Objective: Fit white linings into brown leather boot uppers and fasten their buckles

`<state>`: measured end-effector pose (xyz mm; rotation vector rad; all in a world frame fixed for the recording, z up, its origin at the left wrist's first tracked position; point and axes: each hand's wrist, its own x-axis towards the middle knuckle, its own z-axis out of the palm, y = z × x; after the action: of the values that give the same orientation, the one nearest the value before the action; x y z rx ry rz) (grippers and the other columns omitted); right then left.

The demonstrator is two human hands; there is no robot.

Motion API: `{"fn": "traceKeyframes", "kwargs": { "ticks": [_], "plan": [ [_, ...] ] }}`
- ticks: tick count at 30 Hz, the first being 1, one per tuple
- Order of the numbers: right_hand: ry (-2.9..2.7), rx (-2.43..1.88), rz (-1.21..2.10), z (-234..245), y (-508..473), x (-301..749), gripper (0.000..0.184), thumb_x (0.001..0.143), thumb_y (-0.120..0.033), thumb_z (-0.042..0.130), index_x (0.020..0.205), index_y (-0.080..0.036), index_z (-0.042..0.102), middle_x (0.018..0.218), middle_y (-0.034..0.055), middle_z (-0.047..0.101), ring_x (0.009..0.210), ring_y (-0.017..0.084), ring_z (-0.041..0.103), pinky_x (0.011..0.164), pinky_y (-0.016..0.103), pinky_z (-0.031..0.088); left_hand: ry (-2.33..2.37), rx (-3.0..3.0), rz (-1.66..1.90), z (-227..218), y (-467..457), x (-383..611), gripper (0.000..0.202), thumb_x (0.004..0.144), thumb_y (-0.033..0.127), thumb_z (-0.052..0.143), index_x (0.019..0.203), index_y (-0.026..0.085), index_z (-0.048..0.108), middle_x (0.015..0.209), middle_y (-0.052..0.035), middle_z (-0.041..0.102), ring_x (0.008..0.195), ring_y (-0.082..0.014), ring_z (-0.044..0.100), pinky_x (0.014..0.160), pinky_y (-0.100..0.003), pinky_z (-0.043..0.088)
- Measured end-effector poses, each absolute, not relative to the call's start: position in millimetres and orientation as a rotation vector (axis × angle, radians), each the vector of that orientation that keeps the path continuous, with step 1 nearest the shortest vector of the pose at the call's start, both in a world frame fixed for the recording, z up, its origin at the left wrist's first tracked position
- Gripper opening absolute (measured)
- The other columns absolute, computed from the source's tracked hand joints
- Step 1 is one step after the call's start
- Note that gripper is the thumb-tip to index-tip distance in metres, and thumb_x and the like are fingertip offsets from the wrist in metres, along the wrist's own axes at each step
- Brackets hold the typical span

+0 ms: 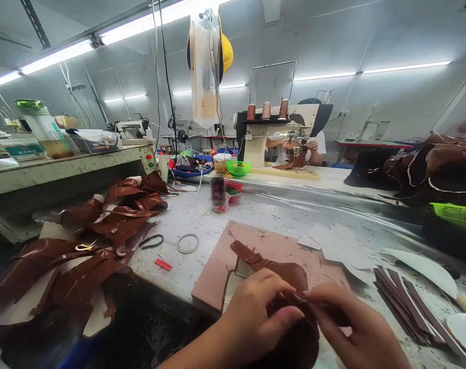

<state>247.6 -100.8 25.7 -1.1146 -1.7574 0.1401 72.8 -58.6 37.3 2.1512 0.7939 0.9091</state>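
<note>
A brown leather piece [292, 274] with a stitched-looking strap and a pale lining lies partly on a pink board [213, 279], its lower part hanging towards me. My left hand [259, 307] is closed on its near edge, thumb and fingers pinching the leather. Close beside it, my right hand [352, 315] pinches the same edge between thumb and fingertips. The fingertips of the two hands almost meet. Whatever small part lies between them is too hidden to make out.
Brown leather pieces [113, 220] are heaped at the left. Dark brown strips [405, 307] and pale sheets [344, 246] lie right of the board. A grey ring [188, 243] and a red tab [163, 264] sit left. Behind, a person works at a sewing machine [256, 148].
</note>
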Motion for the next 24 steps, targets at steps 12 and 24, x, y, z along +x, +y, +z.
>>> {"fn": "traceKeyframes", "kwargs": {
  "ticks": [12, 24],
  "plan": [
    [-1.858, -1.128, -0.233, 37.0, -111.3, 229.3, 0.009, 0.080, -0.021, 0.056, 0.080, -0.024, 0.064, 0.080, 0.0034, 0.069, 0.073, 0.017, 0.066, 0.063, 0.026, 0.055, 0.676, 1.942, 0.980, 38.7, -70.5, 70.6, 0.015, 0.077, 0.012, 0.049, 0.076, 0.015, 0.064, 0.076, -0.0059, 0.062, 0.072, -0.0148, 0.056, 0.067, -0.023, 0.044],
    [-1.725, -1.181, -0.322, 29.4, -120.2, 222.2, 0.013, 0.077, -0.014, 0.055, 0.078, -0.026, 0.061, 0.073, 0.0015, 0.069, 0.065, 0.018, 0.065, 0.061, 0.031, 0.053, 0.702, 1.779, 0.983, 34.9, -76.8, 73.1, 0.013, 0.079, 0.021, 0.054, 0.071, 0.015, 0.063, 0.070, -0.0046, 0.062, 0.066, -0.0137, 0.056, 0.063, -0.023, 0.042]
  ]
}}
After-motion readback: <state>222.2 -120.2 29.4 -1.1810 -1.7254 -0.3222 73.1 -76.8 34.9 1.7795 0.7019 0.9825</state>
